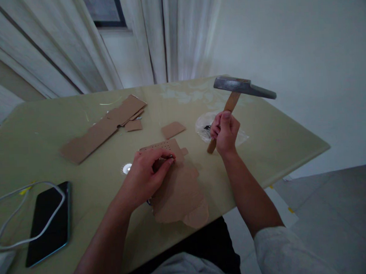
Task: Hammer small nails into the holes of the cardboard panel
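In my right hand (227, 131) is a hammer (244, 86), held up by its wooden handle with the dark metal head at the top. My left hand (151, 170) rests over a piece of brown cardboard (179, 193) near the table's front edge. Its thumb and forefinger are pinched together at the cardboard's upper part; whatever is between the tips is too small to make out. Rows of small holes (162, 146) run through the cardboard just beyond my left fingers. The hammer head is well above and to the right of the left hand.
Long cardboard strips (104, 132) and a small cardboard piece (173, 129) lie farther back on the table (94, 189). A clear plastic bag (202, 126) sits behind my right hand. At left are a black tablet (50, 223), a white cable (57, 203) and a small white disc (127, 168).
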Demonstrator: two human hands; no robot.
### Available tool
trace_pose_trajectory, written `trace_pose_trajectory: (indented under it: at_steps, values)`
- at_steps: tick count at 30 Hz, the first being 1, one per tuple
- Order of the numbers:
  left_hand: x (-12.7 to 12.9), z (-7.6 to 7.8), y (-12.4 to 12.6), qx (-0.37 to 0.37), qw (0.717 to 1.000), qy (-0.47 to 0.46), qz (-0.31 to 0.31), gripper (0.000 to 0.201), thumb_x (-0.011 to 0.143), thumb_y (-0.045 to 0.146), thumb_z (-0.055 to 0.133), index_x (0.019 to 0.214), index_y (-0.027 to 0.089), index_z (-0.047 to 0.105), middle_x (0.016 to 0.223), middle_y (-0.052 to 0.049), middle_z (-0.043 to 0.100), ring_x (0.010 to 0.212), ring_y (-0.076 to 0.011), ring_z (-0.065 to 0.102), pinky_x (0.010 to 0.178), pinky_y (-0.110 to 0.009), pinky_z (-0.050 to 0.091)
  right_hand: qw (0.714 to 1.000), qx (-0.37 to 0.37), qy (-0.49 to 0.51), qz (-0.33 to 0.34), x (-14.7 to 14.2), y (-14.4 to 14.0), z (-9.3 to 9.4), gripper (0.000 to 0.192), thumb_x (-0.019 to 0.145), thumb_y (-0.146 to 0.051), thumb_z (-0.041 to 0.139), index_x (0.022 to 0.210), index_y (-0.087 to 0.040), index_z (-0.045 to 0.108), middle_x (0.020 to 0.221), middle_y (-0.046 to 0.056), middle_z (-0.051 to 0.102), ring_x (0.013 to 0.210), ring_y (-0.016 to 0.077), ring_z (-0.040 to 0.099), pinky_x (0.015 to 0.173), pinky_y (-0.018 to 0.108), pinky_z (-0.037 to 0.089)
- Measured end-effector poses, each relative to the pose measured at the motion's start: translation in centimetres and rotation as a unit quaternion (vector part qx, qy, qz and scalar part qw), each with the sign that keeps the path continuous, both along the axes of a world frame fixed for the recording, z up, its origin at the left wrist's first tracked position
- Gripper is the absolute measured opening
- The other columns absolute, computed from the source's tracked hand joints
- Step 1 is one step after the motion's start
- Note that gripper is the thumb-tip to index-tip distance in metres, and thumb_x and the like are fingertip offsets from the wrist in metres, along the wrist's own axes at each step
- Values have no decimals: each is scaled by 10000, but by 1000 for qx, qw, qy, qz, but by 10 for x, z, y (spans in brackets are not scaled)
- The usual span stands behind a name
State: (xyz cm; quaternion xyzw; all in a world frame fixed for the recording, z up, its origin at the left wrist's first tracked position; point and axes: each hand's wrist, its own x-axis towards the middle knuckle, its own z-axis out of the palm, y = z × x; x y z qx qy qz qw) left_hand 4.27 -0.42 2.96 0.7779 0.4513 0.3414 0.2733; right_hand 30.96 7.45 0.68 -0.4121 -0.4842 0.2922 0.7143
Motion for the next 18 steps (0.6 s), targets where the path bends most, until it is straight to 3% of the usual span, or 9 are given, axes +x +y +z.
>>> trace_pose_trajectory:
  at_steps: [18]
  values:
    - [1, -2, 2, 9, 1000, -7, -15, 140, 1055, 258, 684, 1011, 249, 816, 898, 0, 830, 737, -166, 713, 695, -306, 515, 1000, 8, 11, 4, -2, -1, 2, 714, 887, -915, 714, 689, -271, 478, 492, -117, 321, 358, 69, 289, 322, 227, 246]
